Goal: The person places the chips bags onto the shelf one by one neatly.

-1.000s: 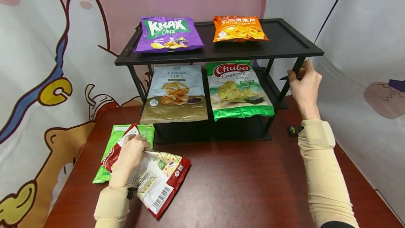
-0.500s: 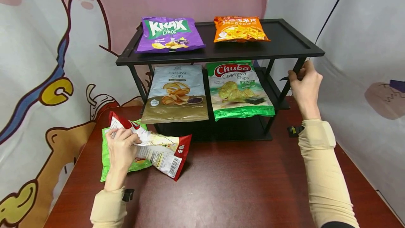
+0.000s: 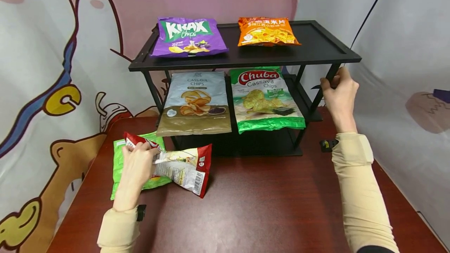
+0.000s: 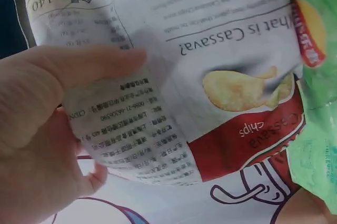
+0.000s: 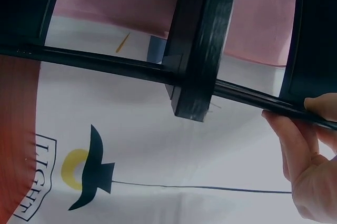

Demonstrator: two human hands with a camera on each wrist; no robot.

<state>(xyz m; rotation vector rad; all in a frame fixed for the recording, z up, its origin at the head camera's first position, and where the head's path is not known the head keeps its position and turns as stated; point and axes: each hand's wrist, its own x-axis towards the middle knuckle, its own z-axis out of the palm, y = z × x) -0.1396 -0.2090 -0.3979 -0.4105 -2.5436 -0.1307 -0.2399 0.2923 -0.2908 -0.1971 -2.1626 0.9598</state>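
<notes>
My left hand (image 3: pixel 136 167) grips a red-and-white bag of cassava chips (image 3: pixel 184 167), its printed back turned up. That bag lies across a green snack bag (image 3: pixel 118 163) on the table, partly covering it. In the left wrist view the thumb presses on the chip bag's white back (image 4: pixel 174 76), and the green bag (image 4: pixel 316 145) shows at the right. My right hand (image 3: pixel 340 98) holds the right front post of a black shelf rack (image 3: pixel 327 56). Seen from the right wrist, thumb and fingers pinch the thin black post (image 5: pixel 247 96).
On the top shelf lie a purple Krax chips bag (image 3: pixel 190 38) and an orange bag (image 3: pixel 268 32). Below, a grey-and-gold cassava chips bag (image 3: pixel 195 104) and a green Chuba bag (image 3: pixel 265 100) lean side by side. The brown table (image 3: pixel 253 198) extends in front of the rack.
The left hand has moved the red-and-white bag upward and turned it, its barcode end swinging up and away. The green bag under it shifted slightly. The right hand stays on the post.
</notes>
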